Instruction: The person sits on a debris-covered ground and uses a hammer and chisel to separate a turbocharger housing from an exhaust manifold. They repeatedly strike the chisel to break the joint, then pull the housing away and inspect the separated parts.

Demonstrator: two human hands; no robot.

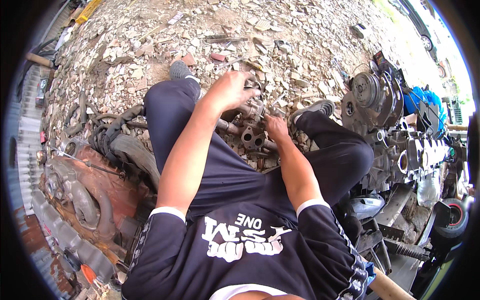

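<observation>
Between my bent legs is a greasy metal engine part [252,137], with a bolt flange facing me and pipe-like arms to both sides. At its upper end, my left hand [231,91] curls its fingers and thumb round a dark piece whose kind is not clear. My right hand [276,127] is closed at the right side of the part, its fingertips bent against the metal. Whether it also pinches something small is hidden. The lower part of the casting is in shadow between my legs.
Broken stone and tile [150,50] cover the ground ahead. On the left lie black hoses [107,132] and a grimy engine casting [82,200]. A large engine block [415,155] with a pulley [369,90] stands on the right, near a small wheel [452,217].
</observation>
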